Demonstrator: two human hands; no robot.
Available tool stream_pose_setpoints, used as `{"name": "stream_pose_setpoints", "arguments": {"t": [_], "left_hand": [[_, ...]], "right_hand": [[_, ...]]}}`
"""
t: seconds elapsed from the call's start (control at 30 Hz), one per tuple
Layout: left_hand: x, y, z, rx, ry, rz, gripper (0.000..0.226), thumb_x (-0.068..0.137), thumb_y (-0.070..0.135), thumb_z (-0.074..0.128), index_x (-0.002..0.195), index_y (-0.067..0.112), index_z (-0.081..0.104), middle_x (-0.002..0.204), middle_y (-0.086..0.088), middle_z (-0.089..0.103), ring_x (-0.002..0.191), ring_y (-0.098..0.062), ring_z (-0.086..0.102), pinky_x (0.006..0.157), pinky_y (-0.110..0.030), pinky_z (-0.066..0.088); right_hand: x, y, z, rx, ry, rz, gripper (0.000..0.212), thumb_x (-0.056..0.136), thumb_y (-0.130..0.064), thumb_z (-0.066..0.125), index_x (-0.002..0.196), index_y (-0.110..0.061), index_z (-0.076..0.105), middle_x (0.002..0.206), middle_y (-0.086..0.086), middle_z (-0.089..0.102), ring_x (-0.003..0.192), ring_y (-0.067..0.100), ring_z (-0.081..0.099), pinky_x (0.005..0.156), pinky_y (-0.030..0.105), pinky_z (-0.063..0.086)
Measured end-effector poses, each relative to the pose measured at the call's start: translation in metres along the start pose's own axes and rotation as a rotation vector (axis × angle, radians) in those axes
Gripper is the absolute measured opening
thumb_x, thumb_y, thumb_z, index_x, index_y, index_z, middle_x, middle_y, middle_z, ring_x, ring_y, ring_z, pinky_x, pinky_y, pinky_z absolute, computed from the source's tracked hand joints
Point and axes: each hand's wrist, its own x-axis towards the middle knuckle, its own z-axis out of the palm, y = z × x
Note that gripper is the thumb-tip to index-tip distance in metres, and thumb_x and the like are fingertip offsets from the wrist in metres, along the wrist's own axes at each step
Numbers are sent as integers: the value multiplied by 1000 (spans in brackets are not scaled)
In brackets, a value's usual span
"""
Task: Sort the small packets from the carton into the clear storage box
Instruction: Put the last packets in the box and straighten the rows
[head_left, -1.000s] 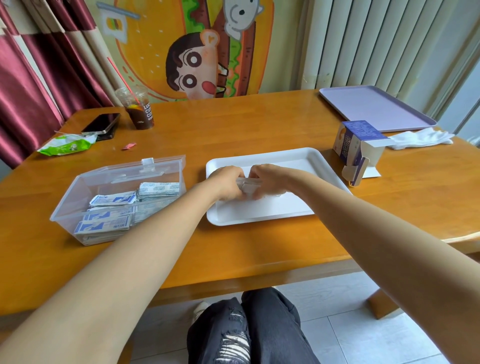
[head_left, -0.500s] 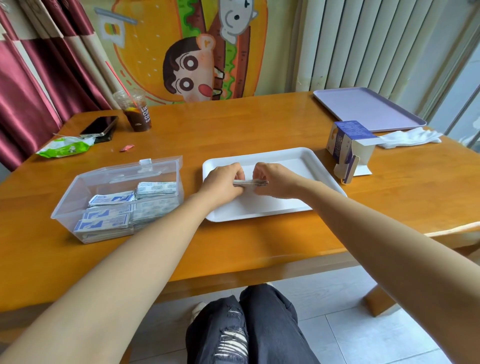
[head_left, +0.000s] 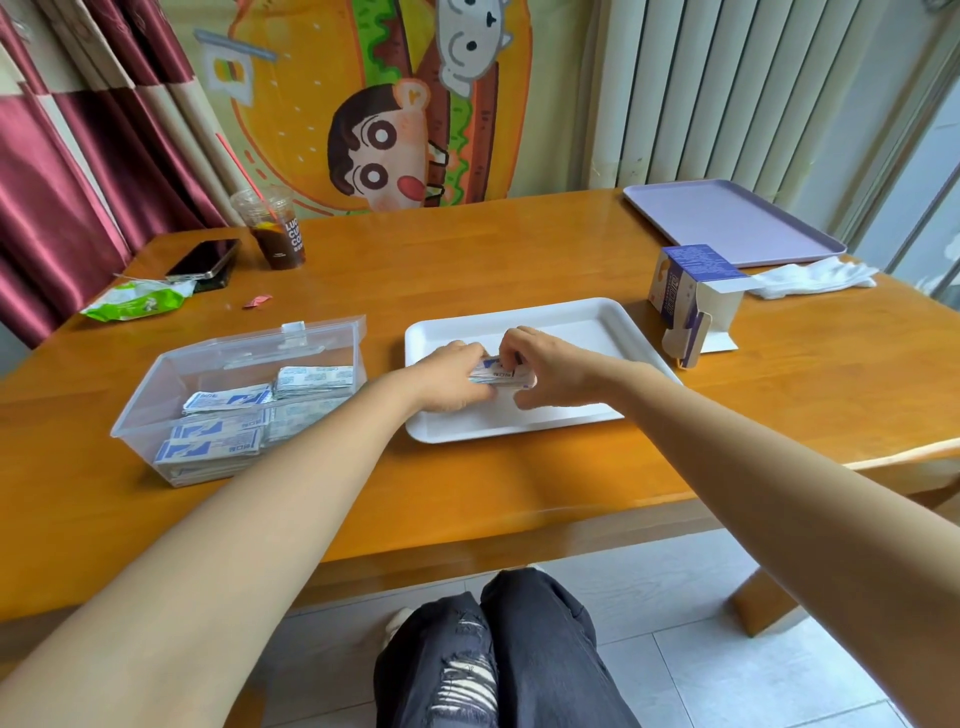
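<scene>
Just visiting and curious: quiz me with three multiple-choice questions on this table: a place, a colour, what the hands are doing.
1. The clear storage box lies where from the white tray? A) left B) right C) on it
2. The far tray is A) green B) lilac C) black
3. The left hand and right hand are A) open, empty B) clenched on nothing C) gripping a packet stack
Answers: A, the box sits left of it; B, its surface is pale purple; C, both curl round the stack over the white tray.

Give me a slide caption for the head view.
Left hand and right hand grip a packet stack over the white tray.
</scene>
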Motion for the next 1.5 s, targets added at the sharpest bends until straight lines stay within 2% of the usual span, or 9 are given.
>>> {"name": "stream_pose_setpoints", "arguments": {"t": [0.1,0.23,0.57,0.77,0.9,1.03,1.2,1.37,1.5], "left_hand": [[2,-3,3,53,90,-4,37,93,34,57,119,9,48,116,-12,44,107,-26,45,81,-31,38],[5,0,9,77,224,32,36,92,32,56,117,9,46,118,-13,42,113,-28,40,85,-32,34],[1,5,11,98,162,85,23,93,24,49,110,10,40,114,-12,53,104,-28,47,73,-33,32],[2,2,15,177,153,81,16,96,11,41,110,6,38,108,-14,50,108,-32,45,78,-35,35],[-1,5,14,125,140,45,14,95,11,42,108,9,36,105,-10,45,107,-28,41,79,-35,35],[1,4,16,153,141,59,23,95,16,43,115,5,37,118,-18,50,108,-30,44,77,-34,36],[-4,13,-2,-312,-9,-15,29,89,36,62,105,13,53,98,-4,60,84,-18,56,70,-29,43],[-1,14,-11,-718,-289,6,23,94,5,43,105,12,63,101,-10,72,92,-23,68,81,-30,52],[5,13,2,-1039,-123,-52,17,96,0,48,103,4,62,88,-12,67,73,-23,69,72,-34,57]], "right_hand": [[-2,-1,-6,252,-39,94,39,81,-19,72,109,-17,45,99,0,50,79,14,44,67,24,38],[2,-1,-5,236,66,97,51,83,-20,72,125,-12,44,111,4,57,91,17,53,72,22,41],[5,4,3,98,159,136,31,79,-7,70,107,-8,56,95,7,65,78,20,53,63,27,37],[-9,-12,-11,522,-107,195,8,92,-14,55,99,-11,53,86,4,59,75,20,61,62,27,45],[-9,-14,-11,623,-106,251,35,95,-39,51,113,-9,53,97,4,63,80,21,65,63,28,48],[-6,-7,-6,485,28,201,29,90,-23,65,109,-3,57,83,5,65,58,3,61,51,19,45],[-4,2,-14,464,19,199,18,84,-5,66,102,-4,63,81,17,67,61,14,58,54,25,40],[-1,-1,-26,462,-47,147,17,81,-1,68,98,2,65,83,23,64,69,22,53,59,28,41],[5,-6,-16,753,218,232,45,81,1,69,122,-3,49,90,11,59,63,17,56,58,27,44]]}}
